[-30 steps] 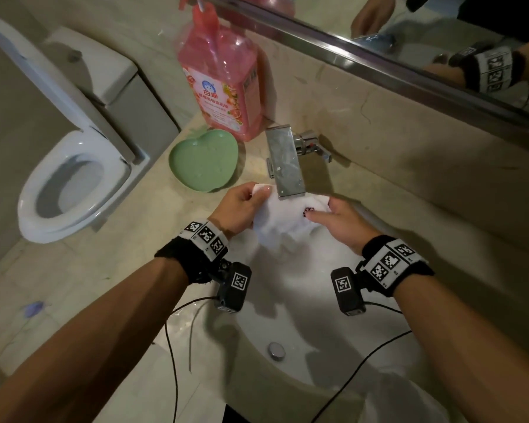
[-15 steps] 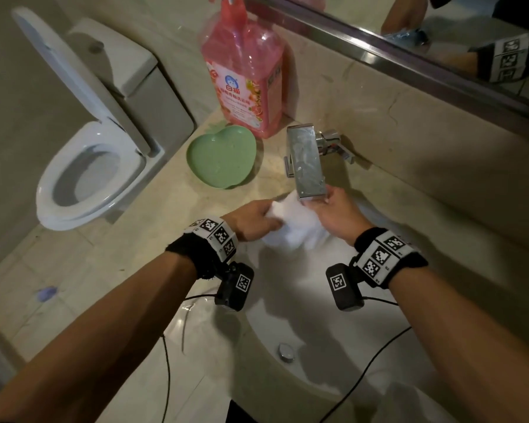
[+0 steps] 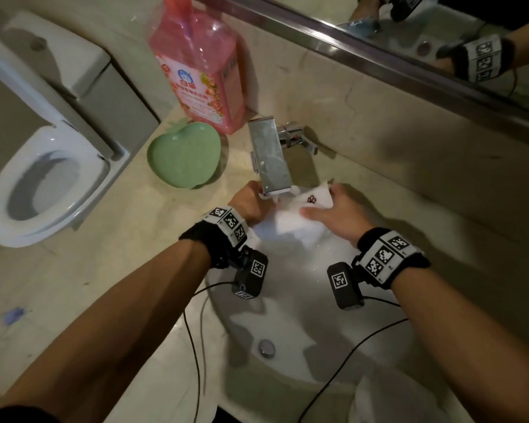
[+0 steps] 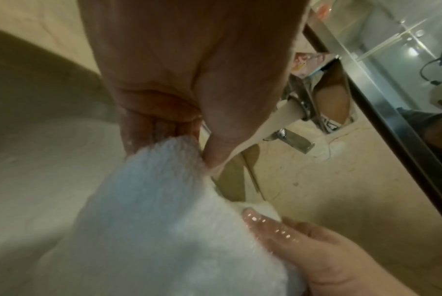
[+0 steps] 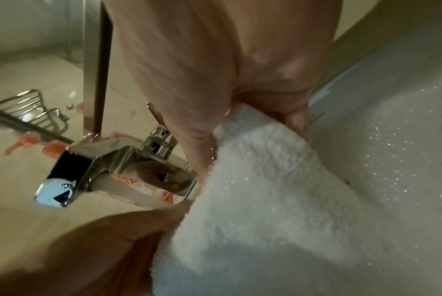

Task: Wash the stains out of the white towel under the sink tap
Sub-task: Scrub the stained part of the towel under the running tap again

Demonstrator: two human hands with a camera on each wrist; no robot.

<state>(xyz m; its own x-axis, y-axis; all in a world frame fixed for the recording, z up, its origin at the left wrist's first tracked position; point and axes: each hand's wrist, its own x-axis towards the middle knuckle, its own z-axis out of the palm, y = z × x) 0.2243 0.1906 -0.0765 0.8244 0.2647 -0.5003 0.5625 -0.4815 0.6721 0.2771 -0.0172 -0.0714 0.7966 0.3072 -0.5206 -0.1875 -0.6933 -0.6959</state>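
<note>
A small white towel with a dark red stain is stretched under the flat chrome tap, over the white sink basin. Water falls from the spout onto its left part. My left hand pinches the towel's left edge beneath the spout; in the left wrist view thumb and fingers close on the towel. My right hand grips the right edge, thumb on top. In the right wrist view the wet towel hangs from that hand beside the tap.
A pink detergent bottle and a green heart-shaped dish stand on the beige counter left of the tap. A toilet with raised lid is at far left. The mirror runs along the back wall. Cables hang over the basin by the drain.
The bunched towel has been pulled apart and spread flat under the spout, showing the stain. My right hand moved right; my left hand moved up under the tap.
</note>
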